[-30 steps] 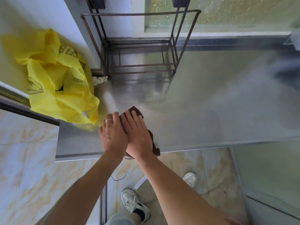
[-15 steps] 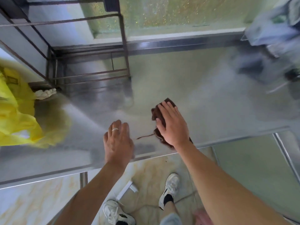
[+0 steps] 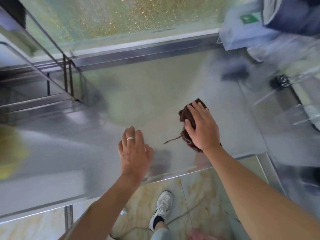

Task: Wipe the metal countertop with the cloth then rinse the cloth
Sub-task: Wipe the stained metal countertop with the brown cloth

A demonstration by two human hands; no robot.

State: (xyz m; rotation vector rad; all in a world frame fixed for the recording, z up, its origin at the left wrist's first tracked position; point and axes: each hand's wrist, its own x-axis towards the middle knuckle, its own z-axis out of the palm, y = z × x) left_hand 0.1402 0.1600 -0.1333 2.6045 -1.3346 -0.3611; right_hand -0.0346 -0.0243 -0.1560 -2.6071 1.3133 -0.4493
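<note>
A brown cloth [image 3: 186, 115] lies folded on the metal countertop [image 3: 147, 94], a loose thread trailing from it to the left. My right hand [image 3: 201, 126] presses flat on top of the cloth, fingers straight and spread. To its left, my left hand [image 3: 134, 151] lies flat on the bare metal near the front edge, with a ring on one finger and nothing in it. Most of the cloth is hidden under my right palm.
A dark wire rack [image 3: 57, 80] stands at the back left. A yellow bag [image 3: 10, 151] blurs at the left edge. Blue and grey items [image 3: 270, 26] crowd the back right, near a small black object [image 3: 280, 82]. The counter's front edge [image 3: 173, 176] runs above the tiled floor.
My right hand has slid the cloth to the right, away from the yellow bag. My left hand came off the cloth and now lies on the bare counter.
</note>
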